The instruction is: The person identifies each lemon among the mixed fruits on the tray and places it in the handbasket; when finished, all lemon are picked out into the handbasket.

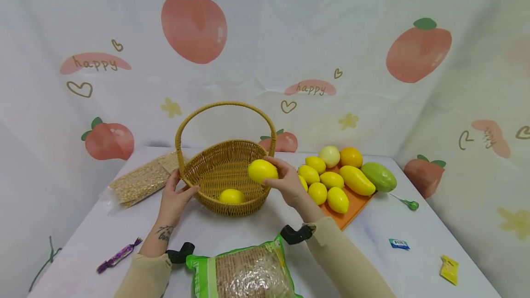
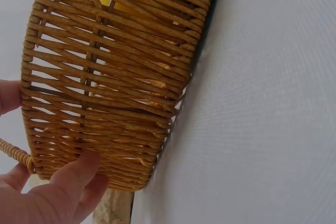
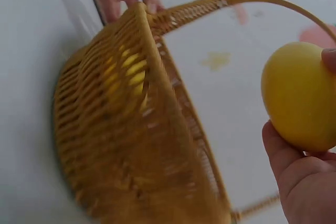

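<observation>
A woven wicker basket (image 1: 225,169) with a tall handle stands mid-table, and one yellow lemon (image 1: 232,196) lies inside it. My right hand (image 1: 285,179) holds a second yellow lemon (image 1: 262,170) over the basket's right rim; in the right wrist view that lemon (image 3: 299,95) sits between thumb and fingers beside the basket (image 3: 131,129). My left hand (image 1: 175,194) grips the basket's left rim by the handle base. From the left wrist, the fingers (image 2: 63,182) press on the basket wall (image 2: 105,77).
An orange board (image 1: 352,208) right of the basket bears several lemons, a mango, a green fruit and two round fruits. A bag of grain (image 1: 142,180) lies left, a green-edged packet (image 1: 244,272) near me. Candy (image 1: 118,255) and small wrappers (image 1: 449,269) dot the white table.
</observation>
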The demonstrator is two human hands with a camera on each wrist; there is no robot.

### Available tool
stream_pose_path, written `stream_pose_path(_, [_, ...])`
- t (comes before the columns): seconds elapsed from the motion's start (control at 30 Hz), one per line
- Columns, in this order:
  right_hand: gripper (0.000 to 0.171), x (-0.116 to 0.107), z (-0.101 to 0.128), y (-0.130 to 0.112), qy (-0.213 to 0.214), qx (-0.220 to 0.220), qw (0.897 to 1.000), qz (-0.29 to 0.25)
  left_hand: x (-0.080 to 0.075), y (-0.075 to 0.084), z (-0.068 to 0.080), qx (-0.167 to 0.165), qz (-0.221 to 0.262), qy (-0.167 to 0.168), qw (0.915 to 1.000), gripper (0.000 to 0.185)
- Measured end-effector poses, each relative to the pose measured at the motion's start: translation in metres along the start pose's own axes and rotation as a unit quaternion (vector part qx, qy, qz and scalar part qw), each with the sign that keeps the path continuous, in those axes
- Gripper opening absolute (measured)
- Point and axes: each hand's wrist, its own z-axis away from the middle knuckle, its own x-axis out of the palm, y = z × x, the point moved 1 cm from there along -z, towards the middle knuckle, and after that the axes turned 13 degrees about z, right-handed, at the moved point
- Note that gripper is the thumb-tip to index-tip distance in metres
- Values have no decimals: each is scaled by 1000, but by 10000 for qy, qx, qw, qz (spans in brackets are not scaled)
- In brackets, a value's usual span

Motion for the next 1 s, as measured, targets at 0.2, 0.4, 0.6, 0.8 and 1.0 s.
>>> stream_pose_path(0.2, [60, 32, -41, -1, -478, 183, 9976, 469, 0, -1, -1, -44, -98, -6, 9999, 79])
stream_pose_path(0.4, [60, 42, -53, 5, -629, 451, 9943, 732, 2, -2, -1, -58, -107, -83, 9999, 79])
stream_pose_path(0.6, [58, 36, -48, 10, -493, 473, 9956, 644, 3, -3, -3, -44, -137, -80, 9999, 79])
stream_pose_path(0.8, [54, 18, -28, 3, -91, 229, 9993, 283, -1, -3, 0, -97, -194, -56, 9997, 80])
stream_pose_path(1.0, [52, -27, 9, 2, 562, -26, 9984, 57, -2, -1, 0, -205, -198, -6, 9996, 80])
